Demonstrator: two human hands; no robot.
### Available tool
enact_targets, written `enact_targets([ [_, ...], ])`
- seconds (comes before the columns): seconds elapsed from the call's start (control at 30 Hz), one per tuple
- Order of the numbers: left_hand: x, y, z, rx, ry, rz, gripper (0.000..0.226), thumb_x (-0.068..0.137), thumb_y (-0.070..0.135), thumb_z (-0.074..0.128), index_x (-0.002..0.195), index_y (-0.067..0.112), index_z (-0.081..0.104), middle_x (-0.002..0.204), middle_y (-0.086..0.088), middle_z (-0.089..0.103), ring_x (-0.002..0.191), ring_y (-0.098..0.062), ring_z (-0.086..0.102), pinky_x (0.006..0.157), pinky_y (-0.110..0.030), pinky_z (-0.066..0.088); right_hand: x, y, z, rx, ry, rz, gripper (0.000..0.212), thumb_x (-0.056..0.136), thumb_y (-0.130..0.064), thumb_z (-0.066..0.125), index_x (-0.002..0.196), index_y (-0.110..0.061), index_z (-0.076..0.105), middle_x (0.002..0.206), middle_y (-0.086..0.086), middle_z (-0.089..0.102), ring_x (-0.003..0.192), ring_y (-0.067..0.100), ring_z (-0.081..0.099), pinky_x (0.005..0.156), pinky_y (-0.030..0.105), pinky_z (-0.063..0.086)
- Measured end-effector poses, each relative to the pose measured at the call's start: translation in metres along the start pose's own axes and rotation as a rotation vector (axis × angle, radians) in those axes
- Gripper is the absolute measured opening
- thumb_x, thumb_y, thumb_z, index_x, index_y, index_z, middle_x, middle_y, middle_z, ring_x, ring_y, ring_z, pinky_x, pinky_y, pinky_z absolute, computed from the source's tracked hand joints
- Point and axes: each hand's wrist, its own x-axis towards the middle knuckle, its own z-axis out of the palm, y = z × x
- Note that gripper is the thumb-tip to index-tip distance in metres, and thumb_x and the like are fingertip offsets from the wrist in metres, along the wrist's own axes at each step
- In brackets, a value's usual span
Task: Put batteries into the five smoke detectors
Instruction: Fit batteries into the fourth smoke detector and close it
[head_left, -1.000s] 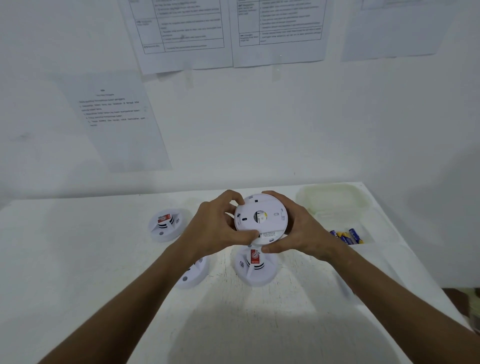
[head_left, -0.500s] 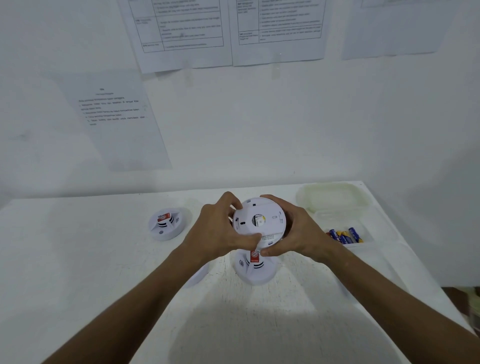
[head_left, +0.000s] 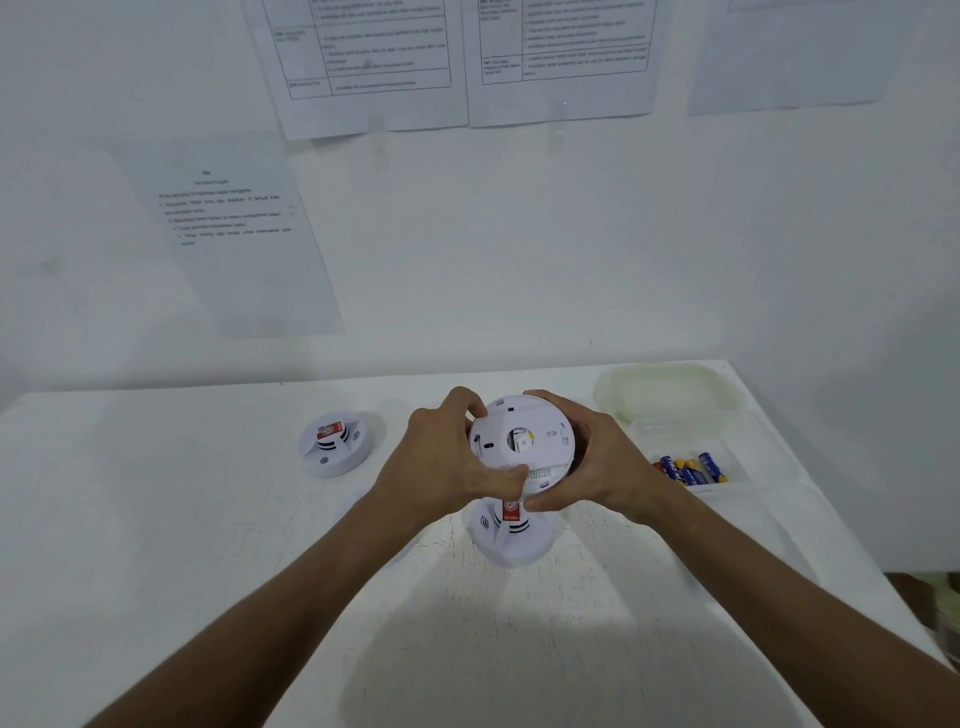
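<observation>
White plastic smoke detector (head_left: 521, 441), round, held above the table (head_left: 156, 519) with its back plate toward the camera. Left hand (head_left: 447, 462) grips its left rim, thumb pressed on the lower edge; right hand (head_left: 597, 467) curls round its right rim. Second detector (head_left: 511, 535), red label showing, stands on the table just below the hands. Third detector (head_left: 335, 444) lies well to the left. Clear container (head_left: 691, 457) at right holds blue-and-yellow batteries (head_left: 688, 467); its lid (head_left: 667, 392) lies behind. Printed sheets (head_left: 374, 62) on the wall.
</observation>
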Motion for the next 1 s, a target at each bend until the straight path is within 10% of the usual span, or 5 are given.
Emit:
enact_targets([
  [0.23, -0.003, -0.004, 0.006, 0.019, 0.024, 0.01, 0.061, 0.058, 0.039, 0.088, 0.098, 0.023, 0.045, 0.085, 0.009, 0.061, 0.072, -0.002, 0.06, 0.049, -0.01, 0.046, -0.005, 0.001, 0.004, -0.018, 0.018, 0.038, 0.093, 0.05, -0.019, 0.093, 0.134, -0.019, 0.054, 0.126, -0.001, 0.066, 0.12, 0.022, 0.06, 0.096, 0.036, 0.055],
  [0.47, -0.005, -0.004, 0.0, -0.019, -0.088, 0.1, 0.057, 0.063, 0.045, 0.084, 0.107, 0.036, 0.048, 0.098, 0.01, 0.064, 0.076, -0.007, 0.065, 0.058, -0.011, 0.05, -0.005, -0.007, -0.004, -0.018, -0.06, 0.017, 0.086, 0.057, 0.011, 0.089, 0.13, -0.021, 0.056, 0.121, 0.003, 0.066, 0.116, 0.022, 0.062, 0.092, 0.034, 0.057],
  [1.0, 0.004, 0.0, 0.006, 0.055, 0.007, 0.084, 0.074, 0.038, 0.067, 0.06, 0.098, 0.023, 0.051, 0.099, 0.01, 0.053, 0.087, -0.002, 0.05, 0.064, -0.012, 0.039, -0.006, -0.002, 0.004, -0.006, 0.017, 0.008, 0.09, 0.049, -0.013, 0.093, 0.131, -0.018, 0.056, 0.121, 0.003, 0.068, 0.114, 0.024, 0.063, 0.093, 0.034, 0.056],
])
